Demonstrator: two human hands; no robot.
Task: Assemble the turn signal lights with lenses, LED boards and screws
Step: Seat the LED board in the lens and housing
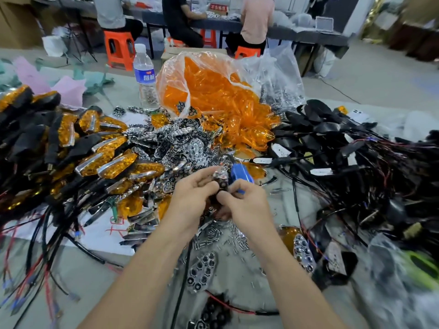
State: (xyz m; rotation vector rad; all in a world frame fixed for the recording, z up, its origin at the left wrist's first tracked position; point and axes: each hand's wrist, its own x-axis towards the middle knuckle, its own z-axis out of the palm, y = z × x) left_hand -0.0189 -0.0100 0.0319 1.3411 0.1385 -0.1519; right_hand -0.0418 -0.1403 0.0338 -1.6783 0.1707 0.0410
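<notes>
Holding a part-built turn signal light (222,181) between both hands above the middle of a cluttered table (95,281).

The left hand (192,198) pinches the light's left side with curled fingers and thumb. The right hand (247,205) wraps its fingers round a blue-handled screwdriver (242,176), whose tip is hidden against the light. Loose screws (221,233) lie scattered just below the hands, with two chrome reflector plates (202,271) nearer the person. Finished amber lights (107,150) are piled at the left and a heap of reflectors (180,143) lies beyond the hands. Behind that is a clear bag of orange lenses (213,86), with a water bottle (144,74) just beside it. Black housings with trailing wires (332,143) fill the right.
</notes>
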